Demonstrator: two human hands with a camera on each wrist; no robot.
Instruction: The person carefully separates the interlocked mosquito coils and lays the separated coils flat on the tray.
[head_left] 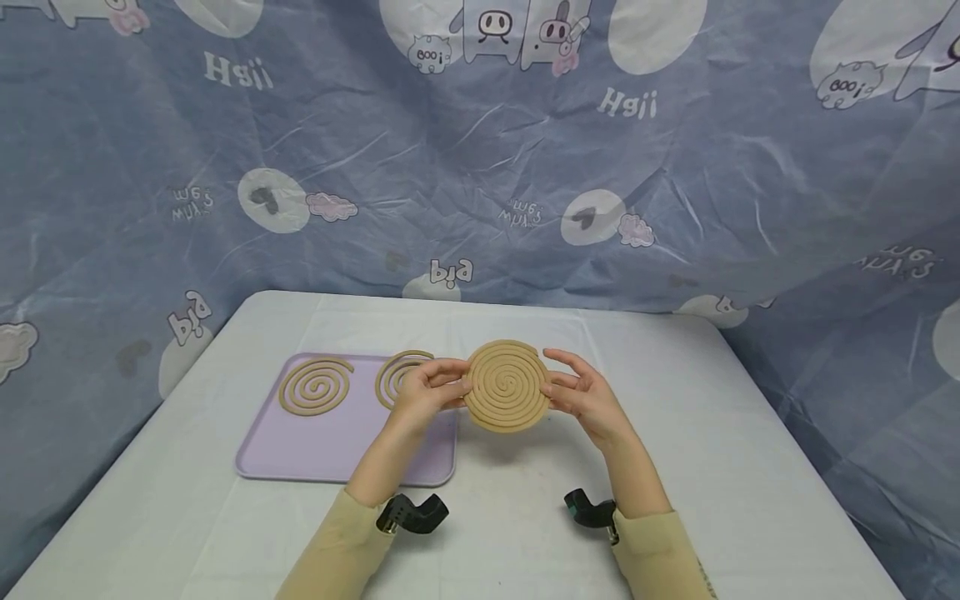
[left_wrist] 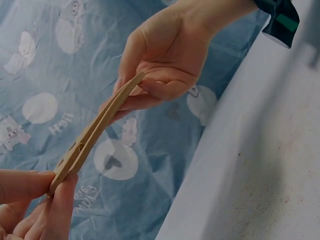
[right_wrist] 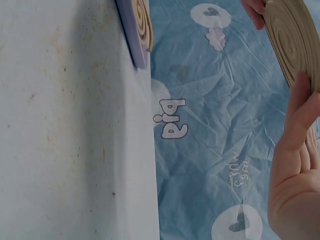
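Observation:
A tan mosquito coil (head_left: 506, 387), its spiral tightly packed, is held up above the table between both hands. My left hand (head_left: 427, 392) pinches its left edge between thumb and fingers. On the opposite edge, my right hand (head_left: 592, 400) grips it with the thumb in front, the index finger raised off it. Seen edge-on in the left wrist view, the coil (left_wrist: 95, 130) shows two layers slightly apart along part of its length. The right wrist view shows the coil's flat face (right_wrist: 292, 40) at the upper right.
A lavender tray (head_left: 315, 454) lies on the left of the white-covered table (head_left: 510, 533). On it are two loose-wound single coils, a left one (head_left: 317, 387) and a right one (head_left: 386, 383) partly behind my left hand. Small crumbs (right_wrist: 105, 117) dot the tabletop. A patterned blue curtain hangs behind.

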